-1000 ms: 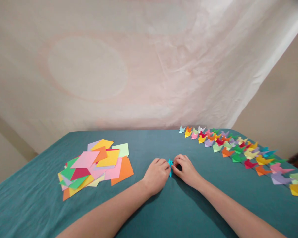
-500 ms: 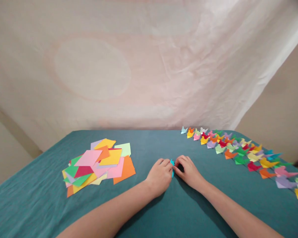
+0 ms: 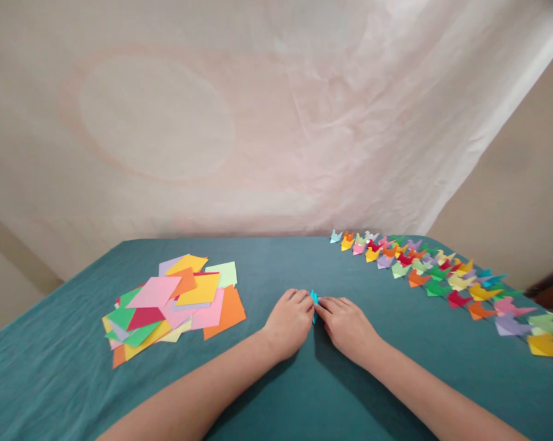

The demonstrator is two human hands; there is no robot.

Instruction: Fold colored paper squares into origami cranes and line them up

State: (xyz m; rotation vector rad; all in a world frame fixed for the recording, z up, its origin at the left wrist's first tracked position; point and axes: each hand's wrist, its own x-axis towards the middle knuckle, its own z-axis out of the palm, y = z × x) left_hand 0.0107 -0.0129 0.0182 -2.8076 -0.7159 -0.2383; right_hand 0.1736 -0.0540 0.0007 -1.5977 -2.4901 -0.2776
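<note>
A small folded piece of bright blue paper [image 3: 313, 298] stands narrow between my two hands, just above the cloth. On its left side my left hand [image 3: 291, 323] is closed, pinching it with curled fingers. My right hand [image 3: 347, 327] grips it from the other side, thumb and fingers drawn together at its edge. Fingertips cover much of the paper, so its exact folded form is hard to make out.
Loose coloured paper squares [image 3: 154, 293] lie in an overlapping pile on the left of the teal tablecloth [image 3: 267, 398]. Rows of folded paper birds [image 3: 418, 278] run along the right side. A pale sheet [image 3: 258, 135] hangs behind the table.
My right hand's fingers have come together on the blue paper, closing the gap seen before between thumb and fingers. The view has shifted slightly to the right.
</note>
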